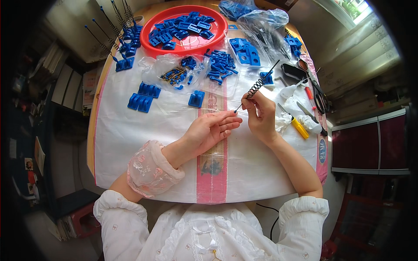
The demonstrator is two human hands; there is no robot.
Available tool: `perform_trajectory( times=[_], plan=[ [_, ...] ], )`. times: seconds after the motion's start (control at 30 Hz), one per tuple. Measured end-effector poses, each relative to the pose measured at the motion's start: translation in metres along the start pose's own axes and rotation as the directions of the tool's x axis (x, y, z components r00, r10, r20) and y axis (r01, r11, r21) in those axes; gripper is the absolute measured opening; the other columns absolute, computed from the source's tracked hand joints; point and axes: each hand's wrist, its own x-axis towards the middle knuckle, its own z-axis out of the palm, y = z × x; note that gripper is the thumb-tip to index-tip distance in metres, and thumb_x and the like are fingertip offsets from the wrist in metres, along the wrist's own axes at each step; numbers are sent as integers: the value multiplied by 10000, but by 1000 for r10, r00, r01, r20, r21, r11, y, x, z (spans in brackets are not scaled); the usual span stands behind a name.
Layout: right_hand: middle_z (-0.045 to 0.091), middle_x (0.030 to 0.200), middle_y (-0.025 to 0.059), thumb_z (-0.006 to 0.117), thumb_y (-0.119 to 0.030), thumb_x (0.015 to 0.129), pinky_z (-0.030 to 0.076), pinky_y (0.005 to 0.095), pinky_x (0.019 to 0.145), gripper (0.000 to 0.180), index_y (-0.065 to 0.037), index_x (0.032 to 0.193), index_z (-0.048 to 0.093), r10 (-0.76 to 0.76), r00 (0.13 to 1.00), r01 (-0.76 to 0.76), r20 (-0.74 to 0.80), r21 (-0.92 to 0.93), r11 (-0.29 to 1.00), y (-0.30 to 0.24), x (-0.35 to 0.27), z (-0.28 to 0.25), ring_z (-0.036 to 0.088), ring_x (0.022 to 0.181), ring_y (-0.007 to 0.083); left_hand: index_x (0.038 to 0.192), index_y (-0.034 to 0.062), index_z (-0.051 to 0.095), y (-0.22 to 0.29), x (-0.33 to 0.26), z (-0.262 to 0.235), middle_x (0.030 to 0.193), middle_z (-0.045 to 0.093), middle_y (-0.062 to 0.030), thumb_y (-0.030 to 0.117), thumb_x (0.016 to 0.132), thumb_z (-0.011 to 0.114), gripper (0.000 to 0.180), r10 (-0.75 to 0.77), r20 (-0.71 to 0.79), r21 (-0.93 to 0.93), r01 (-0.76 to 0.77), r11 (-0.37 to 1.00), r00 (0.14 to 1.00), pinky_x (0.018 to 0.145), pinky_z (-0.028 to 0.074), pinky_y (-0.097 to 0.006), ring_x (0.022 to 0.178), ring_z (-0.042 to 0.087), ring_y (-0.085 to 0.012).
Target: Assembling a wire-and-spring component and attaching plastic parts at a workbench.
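Farthest to the left of the left grip [211, 128], and beyond it, black springs rise from blue bases [124, 64]. Nearer it, still to its left and beyond, lies a pair of blue blocks [143, 96], then a red basin [193, 44] of blue parts farther off, and one single blue block [197, 99] just past its wrist side. The left grip itself lies palm partly up, fingers nearly straight; whether its fingertips pinch the blue tip [235, 112] or merely meet it, I cannot tell. From that tip the black spring rod [256, 88] slants up and away to the right, its long axis crossing the gap between both hands. The right grip [261, 115] is closed on the rod below its coil, thumb against fingers; the left is nearer the tip, the right nearer the coil. Right of the right grip, on the worktop [265, 174], rest a yellow-handled tool [300, 128] and black-handled scissors [320, 99].
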Motion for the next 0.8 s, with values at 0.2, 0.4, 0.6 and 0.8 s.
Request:
perform_trajectory(
  times=[0.2,0.4,0.6,0.8],
  plan=[
    [608,742,126,572,120,818,489,295,619,95,39,866,572,-13,1000,13,17,-6,1000,0,0,0,637,655,228,1359,-66,424,-1,1,-3,1263,588,-150,121,1011,462,397,6,12,19,-6,1000,1000,888,500,-265,1104,596,-170],
    [603,738,126,571,118,814,489,295,622,97,38,867,577,-19,1000,20,15,-17,1000,-1,0,0,632,655,230,1370,-71,411,0,1,-2,1269,585,-150,97,1005,465,405,0,14,26,0,1000,1000,882,503,-257,1105,597,-167],
    [599,735,130,574,120,804,489,295,621,105,37,869,583,-28,999,29,30,-35,999,-2,0,0,630,655,233,1367,-69,417,0,1,-3,1265,588,-145,90,1001,474,404,-4,6,17,4,1000,1000,882,502,-256,1107,596,-167],
    [602,742,131,572,123,804,489,293,620,110,38,872,585,-33,999,34,39,-29,999,-3,0,-1,628,653,230,1355,-70,438,-1,1,-2,1260,589,-140,86,995,489,396,3,0,30,-2,1000,1000,879,499,-253,1106,595,-165]
  ],
)
